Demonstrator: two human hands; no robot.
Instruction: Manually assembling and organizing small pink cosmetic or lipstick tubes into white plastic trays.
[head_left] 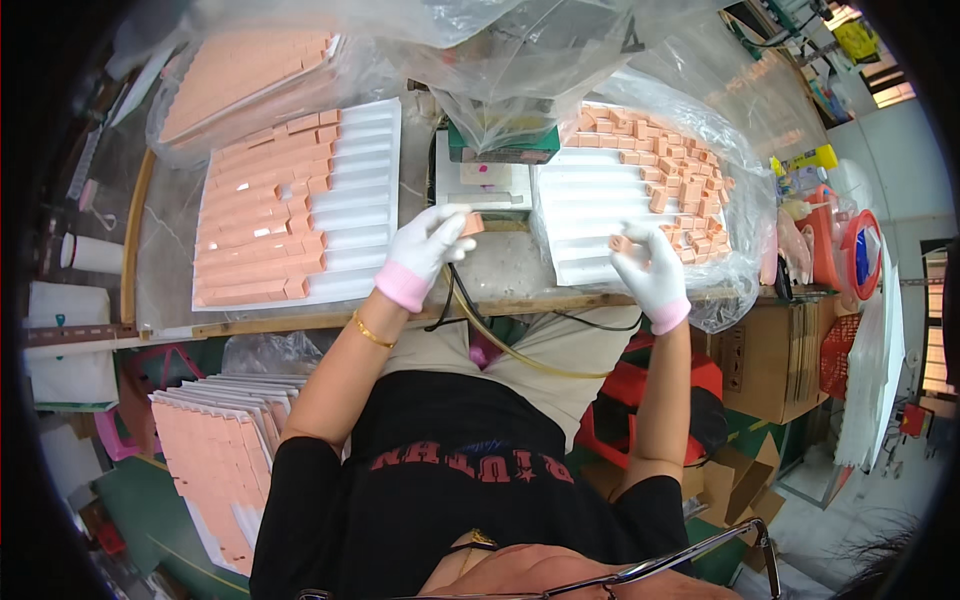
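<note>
Both my hands wear white gloves with pink cuffs. My left hand (pixel 428 246) pinches a small peach-coloured block (pixel 474 224) between thumb and fingertips, just in front of the small bench device. My right hand (pixel 652 268) is closed on another small peach piece (pixel 620 243), over the near part of the right tray. That white ridged tray (pixel 590 200) carries many loose peach blocks (pixel 690 190) jumbled toward its right and far side. On the left, a second white ridged tray (pixel 365 190) has peach blocks (pixel 265 210) lined up in rows along its grooves.
A device with a green top (pixel 505 150) stands between the trays, partly covered by clear plastic sheeting (pixel 520 75). Another filled peach tray (pixel 245 80) lies far left. Stacked trays (pixel 215 470) lean below the table's wooden edge (pixel 270 322). Cardboard boxes (pixel 765 365) stand at the right.
</note>
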